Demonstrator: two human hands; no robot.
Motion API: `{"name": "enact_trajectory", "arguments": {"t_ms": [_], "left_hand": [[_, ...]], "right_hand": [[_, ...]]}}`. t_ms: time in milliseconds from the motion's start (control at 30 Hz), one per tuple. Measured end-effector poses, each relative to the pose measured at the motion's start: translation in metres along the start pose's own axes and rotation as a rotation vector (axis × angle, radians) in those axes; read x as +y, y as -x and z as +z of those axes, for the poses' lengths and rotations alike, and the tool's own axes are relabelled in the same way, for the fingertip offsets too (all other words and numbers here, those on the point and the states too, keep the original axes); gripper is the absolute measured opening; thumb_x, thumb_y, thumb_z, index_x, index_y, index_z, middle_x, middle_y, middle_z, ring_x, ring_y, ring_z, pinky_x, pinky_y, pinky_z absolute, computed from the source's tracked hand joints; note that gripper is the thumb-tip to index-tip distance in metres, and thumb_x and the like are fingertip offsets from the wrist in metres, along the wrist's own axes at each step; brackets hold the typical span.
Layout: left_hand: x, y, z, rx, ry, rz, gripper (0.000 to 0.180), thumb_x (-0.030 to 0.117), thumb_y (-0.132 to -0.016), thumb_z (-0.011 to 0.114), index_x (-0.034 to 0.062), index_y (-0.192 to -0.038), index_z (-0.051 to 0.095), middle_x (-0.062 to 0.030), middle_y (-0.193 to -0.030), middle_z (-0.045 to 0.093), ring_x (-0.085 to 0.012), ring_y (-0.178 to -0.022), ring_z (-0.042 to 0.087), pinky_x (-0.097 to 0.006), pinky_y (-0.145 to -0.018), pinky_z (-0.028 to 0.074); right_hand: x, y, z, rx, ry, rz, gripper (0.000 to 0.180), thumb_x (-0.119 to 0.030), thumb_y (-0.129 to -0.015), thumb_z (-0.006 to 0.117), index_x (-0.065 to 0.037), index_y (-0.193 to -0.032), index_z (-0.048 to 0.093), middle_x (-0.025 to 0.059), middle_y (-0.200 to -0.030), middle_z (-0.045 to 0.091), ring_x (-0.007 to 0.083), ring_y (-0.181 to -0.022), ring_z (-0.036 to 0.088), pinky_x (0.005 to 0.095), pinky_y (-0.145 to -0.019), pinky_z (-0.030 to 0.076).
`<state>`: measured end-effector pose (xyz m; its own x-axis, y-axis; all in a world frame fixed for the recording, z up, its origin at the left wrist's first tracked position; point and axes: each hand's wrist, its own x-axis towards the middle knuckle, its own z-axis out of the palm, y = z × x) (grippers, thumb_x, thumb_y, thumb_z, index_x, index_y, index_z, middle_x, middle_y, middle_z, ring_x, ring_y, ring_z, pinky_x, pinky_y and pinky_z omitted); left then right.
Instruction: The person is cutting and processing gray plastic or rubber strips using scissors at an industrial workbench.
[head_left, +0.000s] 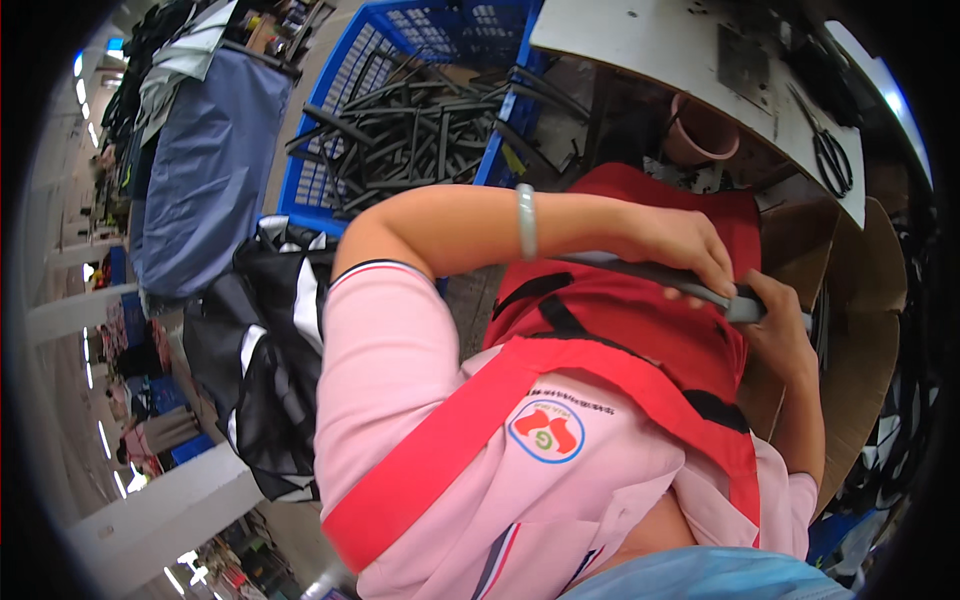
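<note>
A long grey strip (pixel 640 268), perhaps foam tubing, lies across my lap over the red apron (pixel 640 315). My left hand (pixel 685 248), with a pale bangle (pixel 527 222) on its wrist, pinches the strip near its right part. Close beside it, my right hand (pixel 778 322) is closed round a thicker grey piece (pixel 743 308) at that same end. A bit of grey sticks out past the right hand's fingers. Whether the thicker piece is separate from the strip, I cannot tell.
A blue plastic crate (pixel 310 130) at the far left holds many dark grey strips. Black scissors (pixel 828 155) lie on the white table (pixel 640 35), above a pink bucket (pixel 697 135). An open cardboard box (pixel 870 290) stands at my right, black-and-white bags (pixel 270 350) at my left.
</note>
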<state>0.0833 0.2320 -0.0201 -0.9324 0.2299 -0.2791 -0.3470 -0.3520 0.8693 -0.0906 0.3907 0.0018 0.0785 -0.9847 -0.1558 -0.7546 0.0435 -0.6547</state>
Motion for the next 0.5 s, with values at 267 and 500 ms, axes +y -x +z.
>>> {"name": "enact_trajectory", "arguments": {"t_ms": [267,500], "left_hand": [[0.146,0.011,-0.043,0.337,-1.066,0.168,0.035,0.041,-0.089,0.059,0.0084,-0.089,0.071,-0.0014,-0.067,0.064,-0.0121,-0.059,0.058,-0.028,-0.052,0.047],[0.148,-0.004,-0.046,0.271,-1.097,0.184,0.028,0.029,-0.089,0.059,0.0036,-0.086,0.070,-0.0005,-0.068,0.062,-0.0092,-0.055,0.053,-0.024,-0.053,0.043]], "right_hand": [[-0.019,-0.043,-0.098,0.673,0.070,-0.028,0.016,-0.012,-0.084,0.073,-0.004,-0.098,0.067,-0.0026,-0.082,0.060,0.0047,-0.072,0.054,0.0200,-0.062,0.042],[0.029,-0.059,-0.092,0.577,0.395,-0.170,0.043,0.002,-0.065,0.072,-0.003,-0.107,0.063,0.0162,-0.094,0.067,0.0302,-0.088,0.067,0.0338,-0.075,0.051]]}}
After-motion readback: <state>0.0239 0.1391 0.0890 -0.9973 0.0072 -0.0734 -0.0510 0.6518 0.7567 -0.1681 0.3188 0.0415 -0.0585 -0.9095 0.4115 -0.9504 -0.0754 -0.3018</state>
